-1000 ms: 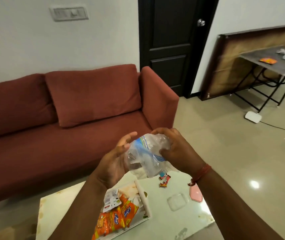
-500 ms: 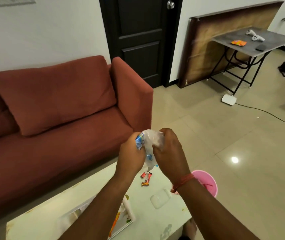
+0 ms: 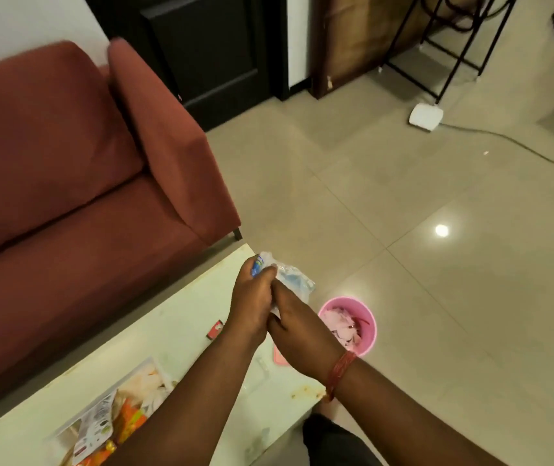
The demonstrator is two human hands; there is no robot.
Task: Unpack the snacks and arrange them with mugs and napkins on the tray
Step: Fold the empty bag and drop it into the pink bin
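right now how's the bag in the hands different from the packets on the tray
The clear plastic bag is crumpled and looks empty, held up in the grip of both the left hand and right hand. The snack packets are orange and printed, lying untouched on the tray. Both are over the pale table.

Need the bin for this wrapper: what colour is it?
Pink bin, clearest in the head view.

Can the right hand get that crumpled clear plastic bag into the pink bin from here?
Probably yes: the right hand grips the crumpled clear plastic bag just above and beside the open pink bin, nothing between. The left hand also holds it.
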